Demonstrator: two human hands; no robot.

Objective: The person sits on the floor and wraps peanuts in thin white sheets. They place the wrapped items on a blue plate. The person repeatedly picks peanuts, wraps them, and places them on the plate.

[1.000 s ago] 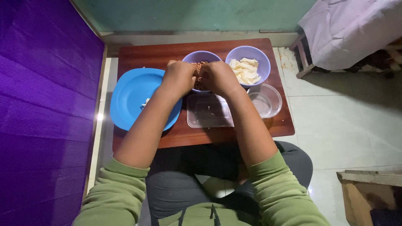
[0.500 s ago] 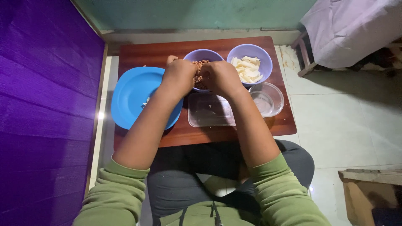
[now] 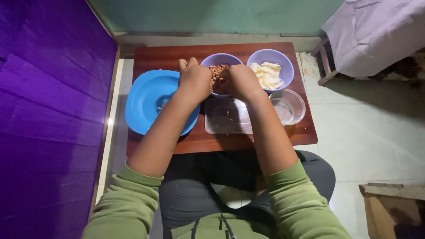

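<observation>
Resting at the far edge of the surface (image 3: 168,55), two purple bowls sit side by side: the peanut bowl (image 3: 218,71) and the white-pieces bowl (image 3: 283,66). Left hand (image 3: 195,79) and right hand (image 3: 241,81), both curled, meet over the peanuts; whether they hold any, I cannot tell. One blue plate (image 3: 146,104) lies left, two clear containers nearer.

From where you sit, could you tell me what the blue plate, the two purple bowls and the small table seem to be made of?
The blue plate looks like plastic: even colour, smooth, soft sheen. The purple bowl of nuts and the purple bowl of pale pieces seem plastic too, matte with thin rims. The table appears to be reddish-brown wood or laminate with a slight gloss; which one I cannot tell.
</observation>
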